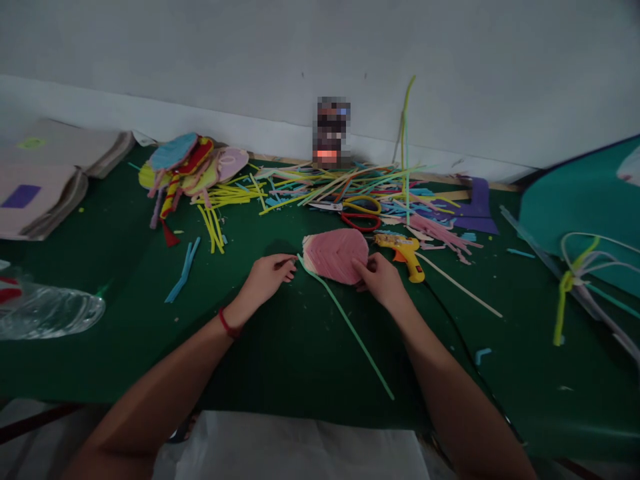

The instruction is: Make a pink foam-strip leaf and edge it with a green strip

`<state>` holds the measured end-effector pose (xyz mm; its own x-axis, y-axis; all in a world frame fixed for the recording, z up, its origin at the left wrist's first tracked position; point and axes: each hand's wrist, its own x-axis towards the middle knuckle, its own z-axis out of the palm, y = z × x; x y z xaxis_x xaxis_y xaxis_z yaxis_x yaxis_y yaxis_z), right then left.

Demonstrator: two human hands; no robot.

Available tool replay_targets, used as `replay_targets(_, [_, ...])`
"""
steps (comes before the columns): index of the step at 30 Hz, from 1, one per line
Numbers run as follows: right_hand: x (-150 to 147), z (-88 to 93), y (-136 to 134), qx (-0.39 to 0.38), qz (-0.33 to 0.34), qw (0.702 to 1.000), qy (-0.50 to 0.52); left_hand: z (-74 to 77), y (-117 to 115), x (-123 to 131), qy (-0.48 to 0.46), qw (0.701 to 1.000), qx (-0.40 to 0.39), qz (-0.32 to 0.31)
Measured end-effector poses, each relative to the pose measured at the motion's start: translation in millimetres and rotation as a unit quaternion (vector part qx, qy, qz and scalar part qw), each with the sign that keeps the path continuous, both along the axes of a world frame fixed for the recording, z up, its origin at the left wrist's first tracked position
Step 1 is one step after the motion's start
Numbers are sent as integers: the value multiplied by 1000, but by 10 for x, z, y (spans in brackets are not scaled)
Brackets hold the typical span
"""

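My right hand grips the right edge of a pink oval piece, its surface lined with strips in a chevron pattern and paler at the left end. A long green pipe cleaner runs from that left end down to the right across the table. At the pipe cleaner's upper end, my left hand has its thumb and fingertips pinched together around the tip. Just right of the pink piece lies a yellow hot glue gun, its nozzle near the piece's edge.
Scissors with red and yellow handles lie before a heap of pipe cleaners. Finished fan-shaped pieces are piled at back left. A plastic bottle lies left; a cord crosses the right side. A pixelated upright object stands behind.
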<state>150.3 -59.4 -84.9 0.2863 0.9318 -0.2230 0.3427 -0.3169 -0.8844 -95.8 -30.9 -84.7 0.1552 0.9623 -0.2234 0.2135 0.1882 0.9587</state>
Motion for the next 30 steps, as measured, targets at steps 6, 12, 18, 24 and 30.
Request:
replay_targets(6, [6, 139, -76, -25, 39, 930, -364, 76, -75, -55, 300, 917, 260, -47])
replay_targets(12, [-145, 140, -85, 237, 121, 879, -396, 123, -183, -15, 387, 878, 273, -74])
replay_targets(18, [-469, -15, -44, 302, 334, 826, -338, 115, -300, 85, 439, 845, 283, -109])
replay_targets(24, [-518, -114, -11, 299, 382, 808, -334, 57, -285, 110, 452, 835, 299, -102])
replay_targets(30, [-506, -131, -2, 298, 384, 800, -351, 52, -274, 120, 440, 842, 294, -105])
